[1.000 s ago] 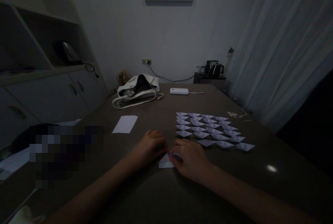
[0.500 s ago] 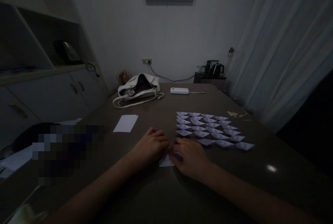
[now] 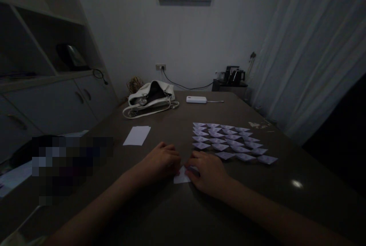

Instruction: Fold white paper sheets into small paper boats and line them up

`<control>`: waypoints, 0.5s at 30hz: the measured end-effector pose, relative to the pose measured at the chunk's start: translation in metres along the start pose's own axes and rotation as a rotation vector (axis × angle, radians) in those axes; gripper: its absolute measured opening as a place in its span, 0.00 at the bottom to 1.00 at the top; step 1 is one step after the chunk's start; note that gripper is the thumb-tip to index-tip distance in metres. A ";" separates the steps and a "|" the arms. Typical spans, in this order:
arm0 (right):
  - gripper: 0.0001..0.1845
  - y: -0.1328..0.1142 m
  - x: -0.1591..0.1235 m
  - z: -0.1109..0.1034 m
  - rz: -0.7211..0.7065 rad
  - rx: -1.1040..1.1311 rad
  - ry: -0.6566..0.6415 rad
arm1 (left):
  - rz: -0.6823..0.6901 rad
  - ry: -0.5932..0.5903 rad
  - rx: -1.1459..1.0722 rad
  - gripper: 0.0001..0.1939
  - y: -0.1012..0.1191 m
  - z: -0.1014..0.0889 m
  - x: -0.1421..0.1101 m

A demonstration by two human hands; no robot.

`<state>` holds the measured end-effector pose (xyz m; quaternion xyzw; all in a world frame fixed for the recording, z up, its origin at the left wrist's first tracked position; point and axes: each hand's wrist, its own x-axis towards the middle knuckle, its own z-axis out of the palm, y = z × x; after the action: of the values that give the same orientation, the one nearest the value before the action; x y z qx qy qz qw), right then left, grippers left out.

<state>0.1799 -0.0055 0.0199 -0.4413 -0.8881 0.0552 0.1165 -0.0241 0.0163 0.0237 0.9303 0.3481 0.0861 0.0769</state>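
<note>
A small folded sheet of white paper (image 3: 180,178) lies on the table between my two hands, its top coming to a point. My left hand (image 3: 163,161) is curled, with thumb and fingertips at the paper's left edge. On the other side my right hand (image 3: 211,174) pinches the paper's right part between thumb and bent fingers, covering much of it. Beyond my right hand, several folded paper boats (image 3: 220,147) stand in rows. A stack of blank white paper (image 3: 137,135) lies past my left hand.
A white handbag (image 3: 151,97) lies at the table's far left. Near the far edge is a white power bank (image 3: 196,99) with a short cable. Paper scraps (image 3: 259,125) lie by the right edge. A blurred patch (image 3: 71,166) hides things at the left.
My left hand has shifted a little left, away from my right hand, so more of the folded paper's peak shows between them. My right hand has stayed nearly still.
</note>
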 end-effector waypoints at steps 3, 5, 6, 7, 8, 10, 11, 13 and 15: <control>0.09 0.001 0.000 0.001 -0.004 0.007 0.011 | -0.022 -0.068 -0.056 0.04 -0.003 -0.002 -0.003; 0.09 0.001 0.000 0.002 -0.007 0.024 0.019 | -0.045 -0.105 -0.101 0.04 -0.005 -0.003 -0.006; 0.09 0.002 0.001 0.003 -0.007 0.031 0.021 | -0.060 -0.115 -0.137 0.03 -0.006 -0.003 -0.008; 0.09 0.002 0.001 0.004 -0.008 0.036 0.024 | -0.076 -0.120 -0.182 0.03 -0.006 -0.003 -0.011; 0.08 0.003 0.001 0.004 -0.008 0.038 0.028 | -0.092 -0.120 -0.241 0.02 -0.006 -0.004 -0.013; 0.08 0.003 0.001 0.005 -0.013 0.038 0.041 | -0.109 -0.102 -0.348 0.05 -0.005 -0.004 -0.018; 0.08 0.003 0.001 0.006 -0.017 0.037 0.045 | -0.096 -0.087 -0.388 0.07 -0.003 -0.004 -0.019; 0.07 0.003 0.000 0.007 -0.028 0.027 0.049 | -0.074 -0.014 -0.429 0.06 0.002 -0.002 -0.018; 0.08 0.002 0.000 0.008 -0.032 0.018 0.052 | -0.015 0.030 -0.433 0.07 0.008 0.002 -0.016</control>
<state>0.1798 -0.0039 0.0120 -0.4273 -0.8912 0.0499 0.1441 -0.0306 0.0000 0.0217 0.8881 0.3296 0.1722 0.2703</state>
